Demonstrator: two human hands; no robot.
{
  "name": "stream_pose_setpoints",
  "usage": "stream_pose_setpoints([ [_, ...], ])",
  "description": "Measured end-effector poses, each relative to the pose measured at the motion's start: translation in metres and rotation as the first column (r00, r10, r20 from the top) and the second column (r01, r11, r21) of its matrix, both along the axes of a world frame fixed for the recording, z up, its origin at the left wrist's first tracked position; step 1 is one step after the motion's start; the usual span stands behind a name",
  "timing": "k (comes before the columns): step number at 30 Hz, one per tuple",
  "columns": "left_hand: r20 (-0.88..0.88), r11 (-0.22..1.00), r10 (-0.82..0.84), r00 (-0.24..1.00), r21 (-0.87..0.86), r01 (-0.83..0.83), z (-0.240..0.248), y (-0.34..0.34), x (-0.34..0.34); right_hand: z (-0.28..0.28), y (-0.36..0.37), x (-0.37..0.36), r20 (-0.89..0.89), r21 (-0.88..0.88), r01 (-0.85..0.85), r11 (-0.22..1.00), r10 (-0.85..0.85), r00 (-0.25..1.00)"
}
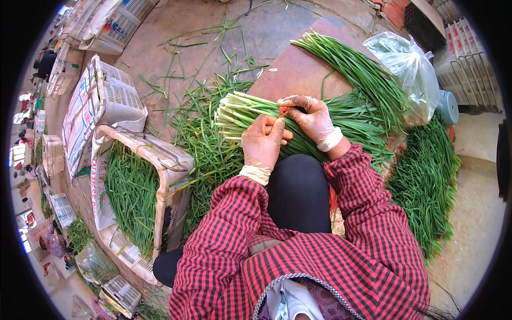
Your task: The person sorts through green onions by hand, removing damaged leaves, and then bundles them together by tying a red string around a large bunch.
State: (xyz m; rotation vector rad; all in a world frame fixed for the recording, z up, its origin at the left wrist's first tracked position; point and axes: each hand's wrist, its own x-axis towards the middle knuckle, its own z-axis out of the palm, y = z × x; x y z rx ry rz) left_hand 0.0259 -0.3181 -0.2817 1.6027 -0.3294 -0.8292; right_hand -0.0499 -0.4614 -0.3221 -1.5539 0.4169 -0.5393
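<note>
A thick bundle of garlic chives [233, 114] lies across my lap, its pale stem ends to the left and green leaves fanning right. Both of my hands wear thin, stained see-through gloves. A red tie [282, 111] sits on top of the stems, with a loop showing between my fingers. My left hand [265, 140] is closed, thumb and forefinger pinched at the tie's near side. From the right, my right hand [308, 118] pinches the same tie at its far side. More chives [352, 69] lie loose on a reddish board [274, 80] just beyond.
A crate [160, 186] of green leaves stands at my left, a white crate [120, 90] behind it. Loose trimmings [208, 160] cover the floor between. On my right are tied chive bundles [424, 184], a clear plastic bag [408, 69], a blue tub [447, 108] and stacked crates [469, 69].
</note>
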Motion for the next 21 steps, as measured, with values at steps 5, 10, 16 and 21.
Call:
stream_pose_setpoints([
  [5,-0.103,0.997,-0.023,0.994,-0.075,0.015,-0.001,0.004,0.000,-0.003,-0.003,0.000,-0.048,0.010,0.009,1.000,-0.009,0.999],
  [10,-0.109,0.990,-0.031,0.994,-0.143,0.015,-0.008,0.007,-0.001,-0.002,0.001,0.000,-0.012,-0.067,0.030,0.997,-0.031,0.999],
  [16,-0.074,0.992,-0.046,0.996,-0.120,0.037,-0.008,0.007,0.000,-0.006,0.002,0.000,0.007,-0.023,0.035,0.999,-0.035,0.999],
  [21,0.052,0.994,-0.059,0.997,-0.087,0.063,-0.005,0.005,-0.005,-0.002,-0.001,0.001,-0.049,-0.006,0.022,1.000,-0.023,0.999],
])
